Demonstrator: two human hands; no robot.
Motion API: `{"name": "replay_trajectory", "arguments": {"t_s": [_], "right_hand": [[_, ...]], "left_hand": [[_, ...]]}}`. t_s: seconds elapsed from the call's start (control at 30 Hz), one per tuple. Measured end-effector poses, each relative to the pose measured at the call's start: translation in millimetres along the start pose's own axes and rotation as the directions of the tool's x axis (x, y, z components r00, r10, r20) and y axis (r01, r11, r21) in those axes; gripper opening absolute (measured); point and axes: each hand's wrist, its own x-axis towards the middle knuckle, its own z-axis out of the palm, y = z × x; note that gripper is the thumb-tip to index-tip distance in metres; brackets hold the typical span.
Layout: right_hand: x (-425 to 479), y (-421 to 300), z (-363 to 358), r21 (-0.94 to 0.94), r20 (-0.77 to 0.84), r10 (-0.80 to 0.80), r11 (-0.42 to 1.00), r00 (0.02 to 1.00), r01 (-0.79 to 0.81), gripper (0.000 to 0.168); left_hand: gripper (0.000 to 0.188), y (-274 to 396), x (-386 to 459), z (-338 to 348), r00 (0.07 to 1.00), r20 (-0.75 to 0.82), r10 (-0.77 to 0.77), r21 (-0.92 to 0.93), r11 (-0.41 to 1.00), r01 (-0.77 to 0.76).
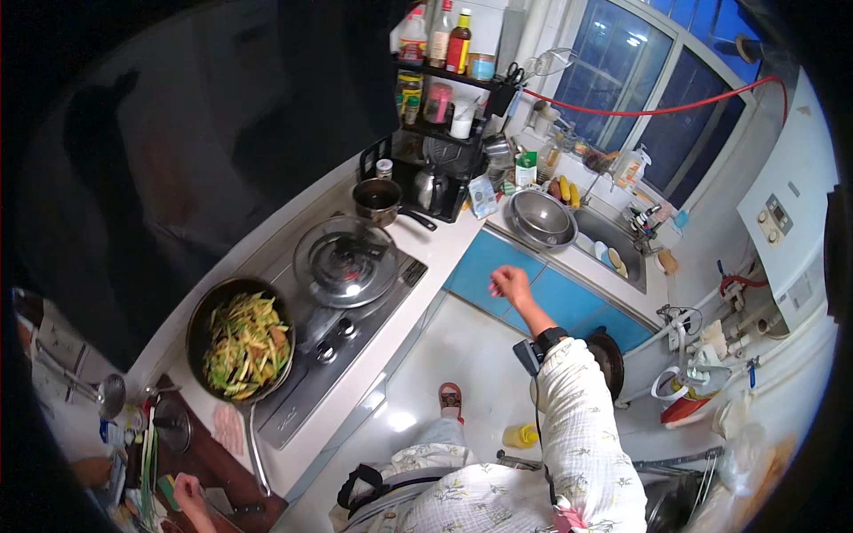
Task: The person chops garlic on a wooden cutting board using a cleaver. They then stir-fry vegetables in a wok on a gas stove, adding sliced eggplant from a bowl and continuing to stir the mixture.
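Observation:
My right hand [512,285] is raised over the floor by the blue cabinet doors, fingers curled, with nothing visible in it. At the lower left, my left hand [190,494] is over a dark red board [230,481], close beside a green and yellow sponge [168,492]; whether it grips the sponge is unclear. A frying pan [194,346] full of cooked sliced vegetables [246,346] sits at the near-left end of the gas stove [293,406], its metal handle over the counter edge. Next to it, a glass lid [346,262] covers the other burner area.
Behind the lid stands a small saucepan [377,200]. Metal bowls [543,218] rest beside the sink [633,270], which holds dishes. Bottles fill a black rack [446,73]. Green onions [148,473] and a pot lid [172,426] lie at left. A yellow bottle [520,436] is on the floor.

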Motion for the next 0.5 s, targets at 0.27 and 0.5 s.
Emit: {"name": "replay_trajectory", "arguments": {"t_s": [0.27, 0.5], "right_hand": [[147, 69, -113, 0.176, -0.064, 0.229, 0.961, 0.971, -0.214, 0.038], [211, 129, -109, 0.054, 0.280, 0.253, 0.959, 0.926, -0.279, 0.033]], "left_hand": [[0.007, 318, 47, 231, 0.972, 0.180, 0.154, -0.172, 0.977, -0.123], [0.054, 410, 119, 486, 0.702, 0.688, -0.186, -0.516, 0.554, 0.653]]}}
